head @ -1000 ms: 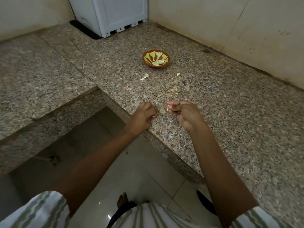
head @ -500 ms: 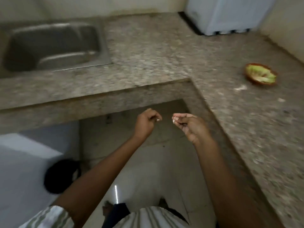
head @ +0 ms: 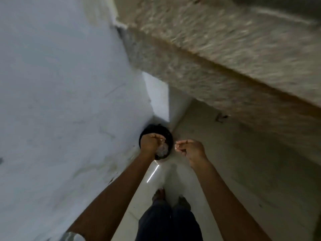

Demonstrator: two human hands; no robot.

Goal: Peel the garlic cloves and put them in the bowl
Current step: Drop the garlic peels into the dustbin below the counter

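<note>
My left hand [head: 150, 143] hangs over a black bin [head: 169, 136] on the floor, fingers curled, with a small pale scrap of garlic peel [head: 162, 140] at its fingertips. To the right of the bin, my right hand [head: 191, 150] pinches a small pale garlic clove [head: 176, 146] between thumb and fingers. The two hands are apart, a short gap between them. The bowl and the loose cloves on the counter are out of view. The picture is blurred by motion.
A white wall or appliance side [head: 60, 101] fills the left. The granite counter edge [head: 225, 63] runs across the upper right, with open space under it. Pale floor tiles [head: 243, 171] and my legs and feet [head: 166, 214] are below.
My view has swung left and down, from the counter and bowl to the floor. Both hands moved off the counter; my left hand now hangs over the black bin.
</note>
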